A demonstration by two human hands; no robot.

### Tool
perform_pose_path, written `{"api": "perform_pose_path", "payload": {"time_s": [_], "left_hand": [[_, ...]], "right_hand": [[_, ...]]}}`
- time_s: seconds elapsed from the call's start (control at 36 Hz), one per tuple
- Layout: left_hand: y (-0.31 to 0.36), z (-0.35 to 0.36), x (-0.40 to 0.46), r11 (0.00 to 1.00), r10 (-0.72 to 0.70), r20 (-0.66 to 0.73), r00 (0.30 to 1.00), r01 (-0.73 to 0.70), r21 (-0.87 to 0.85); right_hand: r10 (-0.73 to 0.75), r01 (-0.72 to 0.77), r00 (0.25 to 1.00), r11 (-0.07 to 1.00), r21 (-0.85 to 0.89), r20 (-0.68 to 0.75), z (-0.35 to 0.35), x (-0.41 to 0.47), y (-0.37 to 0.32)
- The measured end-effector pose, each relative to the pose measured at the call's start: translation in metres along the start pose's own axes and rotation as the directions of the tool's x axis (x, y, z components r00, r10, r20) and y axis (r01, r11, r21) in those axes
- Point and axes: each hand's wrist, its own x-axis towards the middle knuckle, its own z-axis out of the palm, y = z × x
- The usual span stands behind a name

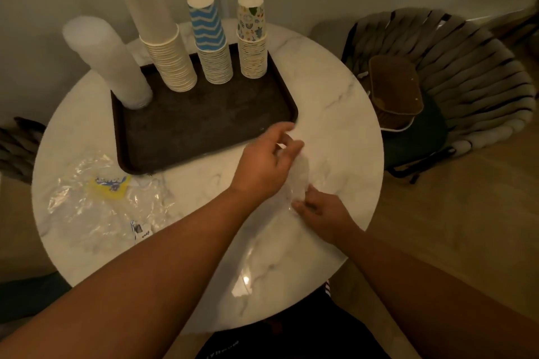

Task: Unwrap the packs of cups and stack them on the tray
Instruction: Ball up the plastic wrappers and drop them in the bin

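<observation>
Standing upper left on the tray (175, 137) are four cup stacks (172, 58). Lower left lies crumpled wrap (96, 201). At centre, left hand (267, 166) and right hand (323, 213) pinch a clear wrapper (300, 178), fingers curled on it. Best gather the film clear of the stacks.

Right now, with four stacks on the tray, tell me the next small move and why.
Probably lift the clear wrapper both hands pinch and drop it beside the crumpled wrappers: all four cup stacks stand unwrapped on the tray.
</observation>
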Motion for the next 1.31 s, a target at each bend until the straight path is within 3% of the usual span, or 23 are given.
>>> {"api": "perform_pose_path", "payload": {"time_s": [0.08,0.17,0.28,0.39,0.5,0.67,0.81,0.89,0.97,1.03,1.11,1.14,1.19,1.25,1.31], "left_hand": [[-0.013,0.006,0.000,0.914,-0.273,-0.113,0.955,0.221,-0.340],[-0.029,0.011,-0.011,0.828,-0.365,0.038,0.930,0.343,-0.443],[-0.042,0.027,-0.018,0.938,-0.270,0.279,0.922,0.317,-0.140],[-0.039,0.042,-0.011,0.965,-0.263,0.330,0.907,0.246,0.093],[-0.044,0.046,-0.007,0.955,-0.279,0.366,0.888,0.217,0.201],[-0.048,0.056,0.001,0.942,-0.276,0.411,0.869,0.159,0.297],[-0.051,0.070,0.009,0.918,-0.301,0.412,0.860,0.145,0.368],[-0.051,0.075,0.013,0.903,-0.335,0.401,0.852,0.170,0.394],[-0.051,0.079,0.016,0.889,-0.346,0.405,0.846,0.158,0.429],[-0.050,0.079,0.014,0.886,-0.348,0.374,0.860,0.171,0.432],[-0.052,0.069,0.007,0.934,-0.299,0.274,0.914,0.221,0.282],[-0.055,0.063,0.003,0.953,-0.227,0.238,0.944,0.165,0.252],[-0.066,0.051,-0.002,0.938,0.059,0.272,0.961,-0.146,0.314],[-0.085,0.043,-0.003,0.786,0.316,0.474,0.822,-0.507,0.354],[-0.097,0.039,-0.003,0.668,0.350,0.649,0.675,-0.666,0.332]], "right_hand": [[0.000,-0.001,1.000,0.999,0.043,0.024,-0.002,-0.003,0.003],[-0.011,0.011,1.000,1.000,0.022,0.019,-0.001,-0.002,0.007],[-0.031,0.031,0.999,0.999,0.022,0.036,-0.003,0.000,0.010],[-0.089,0.089,0.995,0.996,-0.003,0.041,-0.003,-0.001,0.017],[-0.277,0.265,0.952,0.959,-0.102,-0.127,-0.010,-0.002,0.027],[-0.092,0.093,0.982,0.996,-0.004,-0.165,-0.025,0.005,0.041],[0.085,-0.028,0.969,0.971,0.236,-0.232,-0.033,0.009,0.036],[-0.073,0.064,0.950,0.997,-0.038,-0.304,-0.035,0.003,0.038],[-0.230,0.178,0.958,0.946,-0.270,-0.174,-0.027,-0.006,0.042],[-0.161,0.142,0.986,0.937,-0.319,-0.034,-0.021,-0.008,0.043],[-0.065,0.077,0.997,0.932,-0.353,0.045,-0.020,-0.007,0.046],[-0.061,0.080,0.996,0.930,-0.359,0.062,-0.021,-0.006,0.047],[-0.064,0.094,0.994,0.923,-0.374,0.092,-0.024,-0.005,0.051],[-0.074,0.115,0.990,0.914,-0.390,0.118,-0.027,-0.005,0.054],[-0.084,0.125,0.989,0.908,-0.399,0.119,-0.031,-0.007,0.054]]}}
